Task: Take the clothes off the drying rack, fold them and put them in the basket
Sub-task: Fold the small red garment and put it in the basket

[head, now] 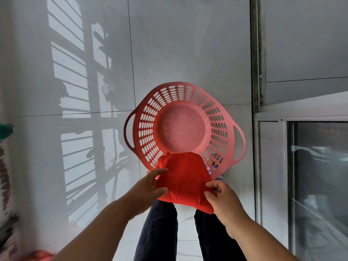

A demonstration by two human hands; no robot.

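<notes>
One folded red garment (183,178) hangs over the near rim of the red basket (185,127) on the floor, pinched at its left edge by the left hand (150,187) and at its right by the right hand (219,194). Released unevenly, it could unfold or catch the rim.

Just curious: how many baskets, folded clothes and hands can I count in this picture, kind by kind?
Round red plastic basket with oval holes: 1
Folded red cloth garment: 1
Hands holding the garment, left hand and right hand: 2
Total: 4
</notes>
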